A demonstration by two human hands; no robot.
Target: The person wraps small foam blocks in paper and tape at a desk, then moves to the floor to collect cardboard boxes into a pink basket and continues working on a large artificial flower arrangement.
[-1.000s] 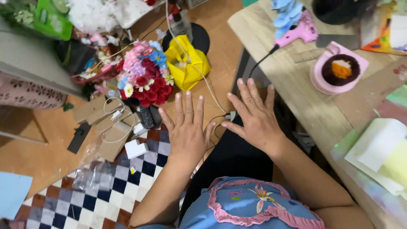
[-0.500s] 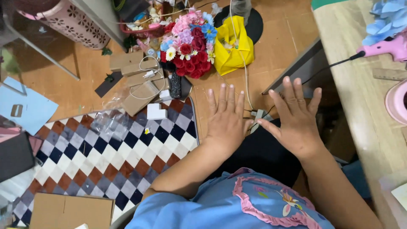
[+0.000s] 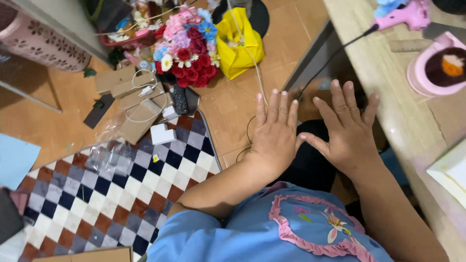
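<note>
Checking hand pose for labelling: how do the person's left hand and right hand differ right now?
The left hand has its fingers pressed close together, pointing straight ahead; the right hand has its fingers fanned apart and its thumb stretched toward the left hand. The left hand hovers over the tan floor; the right hand is beside the pale wooden table. Both are bare, palm-down, open and hold nothing.

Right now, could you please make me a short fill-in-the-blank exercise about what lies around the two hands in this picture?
1. Both hands, the left hand and the right hand, are held flat with the fingers ____.
2. The bag beside the flower bouquet is ____ in colour.
3. The mat on the floor has a ____ pattern.
4. The glue gun on the table is ____ in colour.

Missing words: spread; yellow; checkered; pink
</note>
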